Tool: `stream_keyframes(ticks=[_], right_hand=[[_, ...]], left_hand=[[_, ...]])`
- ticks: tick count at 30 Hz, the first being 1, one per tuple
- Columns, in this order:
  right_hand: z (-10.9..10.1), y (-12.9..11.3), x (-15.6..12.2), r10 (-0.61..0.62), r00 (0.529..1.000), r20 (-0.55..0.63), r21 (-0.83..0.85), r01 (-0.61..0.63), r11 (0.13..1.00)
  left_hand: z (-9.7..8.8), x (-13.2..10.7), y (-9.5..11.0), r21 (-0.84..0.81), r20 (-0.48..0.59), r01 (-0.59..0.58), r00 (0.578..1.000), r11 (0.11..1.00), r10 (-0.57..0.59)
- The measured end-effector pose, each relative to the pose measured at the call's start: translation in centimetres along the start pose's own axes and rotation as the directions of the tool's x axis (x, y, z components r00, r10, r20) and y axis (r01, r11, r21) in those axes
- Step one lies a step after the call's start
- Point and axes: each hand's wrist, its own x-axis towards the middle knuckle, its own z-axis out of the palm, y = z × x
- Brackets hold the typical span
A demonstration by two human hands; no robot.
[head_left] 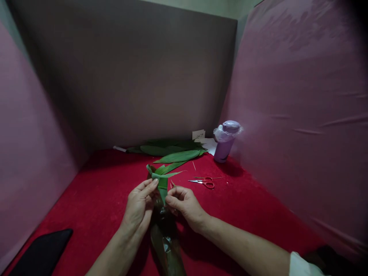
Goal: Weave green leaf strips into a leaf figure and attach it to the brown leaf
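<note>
My left hand point(139, 205) pinches a folded green leaf point(163, 183) between thumb and fingers. Bent into flat bands, the leaf has one narrow end sticking out to the right and a pointed end hanging down. Beside that lower point, my right hand point(186, 205) is closed, thumb against index finger. A thin sliver shows just above its fingers; what they grip is too small to make out. Under both hands lies a long, dark, brownish-green bundle point(166, 249) with a shiny, plastic-like surface. Scissors with red handles point(208, 183) lie to the right of my right hand.
Long green leaves point(178, 156) are piled at the back of the red cloth point(97, 199). A purple tumbler point(224, 147) with clear plastic around its top stands back right, near white paper point(209, 145). A black flat object point(43, 251) lies front left. Partitions enclose the table.
</note>
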Motion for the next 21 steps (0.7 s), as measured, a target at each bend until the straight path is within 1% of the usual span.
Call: stream_keyframes(ticks=[2, 4, 5, 6, 7, 9, 12, 15, 18, 21], right_hand=[[-0.2, 0.0, -0.2, -0.043, 0.998, -0.035, -0.070, 0.041, 0.997], [-0.7, 0.0, -0.4, -0.136, 0.987, -0.084, -0.178, 0.120, 0.977], [-1.0, 0.0, -0.5, -0.188, 0.976, -0.109, -0.240, 0.158, 0.958], [-1.4, 0.1, -0.5, -0.215, 0.970, -0.118, -0.286, 0.174, 0.942], [-1.7, 0.2, -0.5, -0.237, 0.963, -0.126, -0.318, 0.187, 0.930], [-2.2, 0.5, -0.4, -0.261, 0.960, -0.103, -0.371, 0.206, 0.905], [-2.7, 1.0, -0.1, -0.240, 0.967, -0.091, -0.393, 0.186, 0.900], [-2.8, 1.3, -0.1, -0.211, 0.975, -0.073, -0.393, 0.166, 0.904], [-2.8, 1.4, -0.1, -0.206, 0.976, -0.065, -0.404, 0.163, 0.900], [-2.8, 1.3, -0.1, -0.194, 0.979, -0.062, -0.412, 0.152, 0.898]], left_hand=[[-0.1, 0.6, 0.7, 0.044, -0.042, -0.072, 0.996, 0.996, 0.074], [-0.3, 1.7, 1.7, 0.113, -0.095, -0.153, 0.982, 0.982, 0.164], [-0.6, 2.5, 2.4, 0.139, -0.117, -0.166, 0.976, 0.976, 0.183], [-0.9, 3.5, 3.1, 0.175, -0.144, -0.175, 0.969, 0.969, 0.201], [-1.5, 4.5, 3.8, 0.221, -0.185, -0.186, 0.956, 0.957, 0.228], [-2.9, 6.7, 5.2, 0.333, -0.264, -0.195, 0.920, 0.922, 0.290], [-5.7, 9.9, 6.6, 0.499, -0.356, -0.117, 0.876, 0.859, 0.326], [-8.6, 12.7, 7.0, 0.639, -0.425, -0.003, 0.832, 0.769, 0.356], [-10.8, 14.8, 6.9, 0.768, -0.423, 0.092, 0.815, 0.633, 0.395], [-12.0, 16.3, 7.0, 0.875, -0.381, 0.167, 0.816, 0.454, 0.435]])
